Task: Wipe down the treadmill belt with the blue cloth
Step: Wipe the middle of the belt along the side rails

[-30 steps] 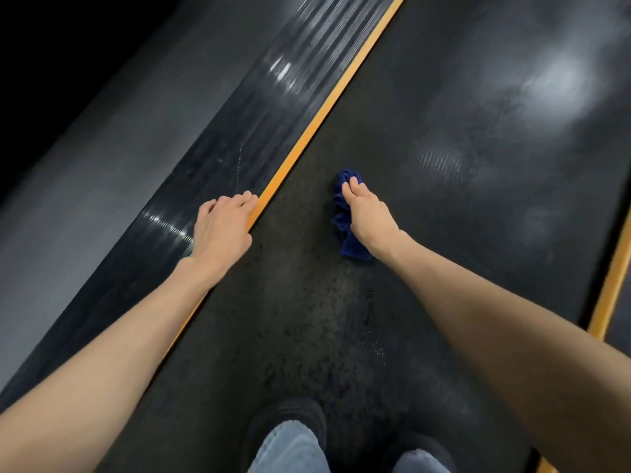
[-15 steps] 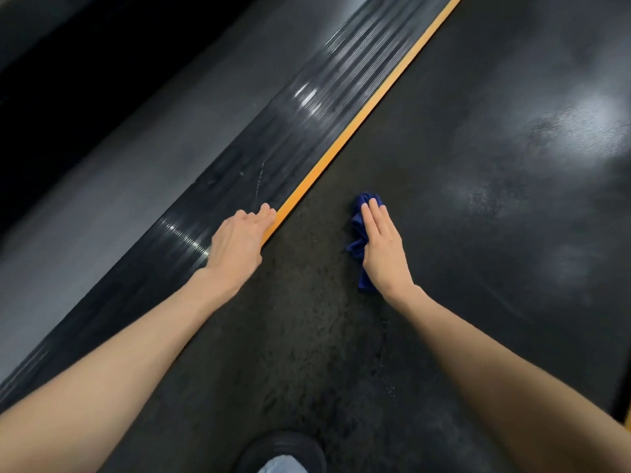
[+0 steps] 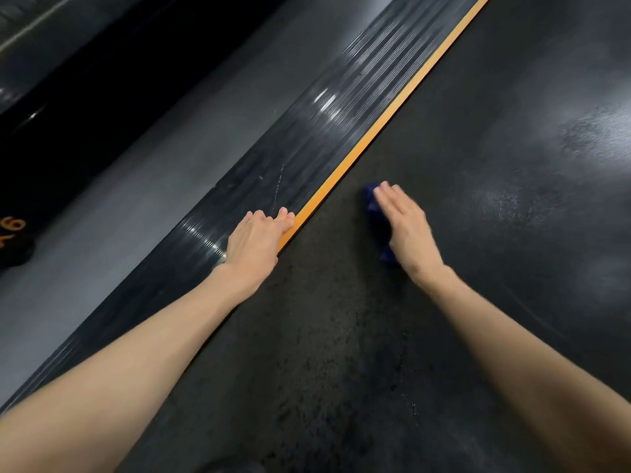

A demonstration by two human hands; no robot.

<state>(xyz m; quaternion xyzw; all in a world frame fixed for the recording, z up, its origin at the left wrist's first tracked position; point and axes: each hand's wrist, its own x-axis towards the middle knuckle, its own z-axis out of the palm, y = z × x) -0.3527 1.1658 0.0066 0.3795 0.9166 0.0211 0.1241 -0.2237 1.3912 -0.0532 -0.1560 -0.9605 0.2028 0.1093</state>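
Observation:
The black treadmill belt (image 3: pixel 461 165) runs from the near edge of the view up to the far right. A bunched blue cloth (image 3: pixel 375 213) lies on it near the left edge. My right hand (image 3: pixel 408 230) presses flat on the cloth with straight fingers and covers most of it. My left hand (image 3: pixel 256 240) rests on the ribbed black side rail (image 3: pixel 307 158), its fingertips at the orange strip (image 3: pixel 375 131) along the belt's edge, holding nothing.
Grey floor (image 3: pixel 136 186) lies left of the rail. A dark object with orange markings (image 3: pixel 13 240) sits at the far left edge. Shiny patches show on the belt at the right. A dark shoe tip (image 3: pixel 235 467) shows at the bottom edge.
My right hand has flattened on the cloth and slid it forward along the belt. The view has tilted forward, so my feet have nearly left the frame. The left hand stays on the rail.

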